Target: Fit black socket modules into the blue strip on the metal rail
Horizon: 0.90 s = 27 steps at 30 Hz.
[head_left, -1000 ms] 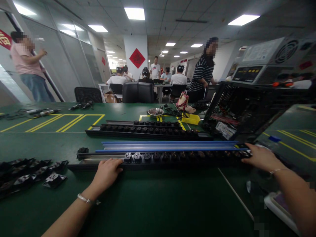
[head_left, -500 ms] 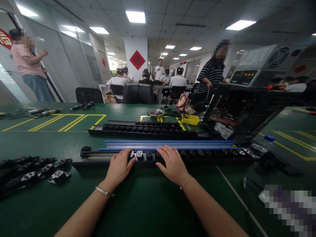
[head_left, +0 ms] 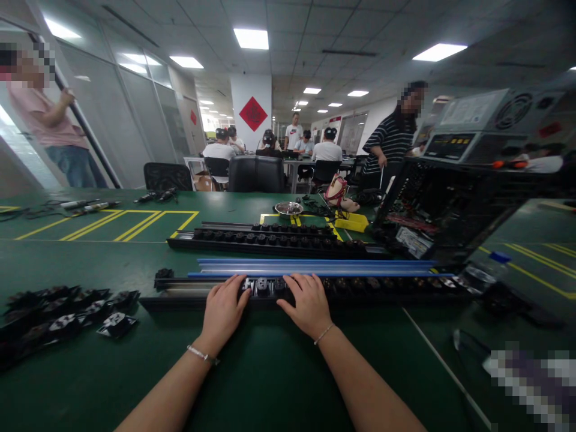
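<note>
A long black socket strip (head_left: 369,288) lies across the green table (head_left: 252,372) in front of me, filled with socket modules along most of its length. My left hand (head_left: 224,312) rests on its near edge left of centre, fingers stretched over the rail. My right hand (head_left: 306,303) lies close beside it, fingers spread flat on the modules. Between the two hands sit modules with white markings (head_left: 262,285). Blue rails (head_left: 315,266) lie just behind the strip.
A second black strip (head_left: 270,241) lies farther back. Several loose black socket modules (head_left: 58,315) are piled at the left. An open computer case (head_left: 454,207) stands at the right, beside a water bottle (head_left: 488,270). A yellow tray (head_left: 353,222) and metal bowl (head_left: 288,208) sit behind. People stand and sit beyond.
My right hand came from the strip's far right end to its middle, beside the left hand. The left hand shifted slightly right. In the last half second both hands barely moved.
</note>
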Motion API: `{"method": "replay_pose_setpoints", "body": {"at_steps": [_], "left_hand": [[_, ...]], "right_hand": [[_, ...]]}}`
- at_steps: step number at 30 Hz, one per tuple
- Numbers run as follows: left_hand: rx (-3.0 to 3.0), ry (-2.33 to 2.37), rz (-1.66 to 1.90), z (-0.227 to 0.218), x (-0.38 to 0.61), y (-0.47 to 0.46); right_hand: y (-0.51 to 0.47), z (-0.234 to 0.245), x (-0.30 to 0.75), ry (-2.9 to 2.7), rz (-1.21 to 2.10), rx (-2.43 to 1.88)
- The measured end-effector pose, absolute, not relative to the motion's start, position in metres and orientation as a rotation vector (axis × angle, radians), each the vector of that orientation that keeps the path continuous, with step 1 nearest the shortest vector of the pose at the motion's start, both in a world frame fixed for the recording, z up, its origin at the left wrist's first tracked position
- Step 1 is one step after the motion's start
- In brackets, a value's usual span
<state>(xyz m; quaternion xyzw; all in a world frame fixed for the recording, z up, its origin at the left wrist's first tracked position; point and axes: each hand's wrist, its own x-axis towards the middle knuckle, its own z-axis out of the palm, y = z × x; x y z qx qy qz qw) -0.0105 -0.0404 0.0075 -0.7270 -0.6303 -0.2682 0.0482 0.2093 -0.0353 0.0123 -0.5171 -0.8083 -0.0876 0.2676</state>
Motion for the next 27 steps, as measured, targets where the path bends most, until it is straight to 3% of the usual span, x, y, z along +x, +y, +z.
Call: {"method": "replay_pose_setpoints", "body": {"at_steps": [27], "left_hand": [[-1.903, -2.144, -0.783, 0.005, -0.044, -0.043]], "right_hand": [[-0.037, 0.007, 0.211, -2.204, -0.353, -1.371]]}}
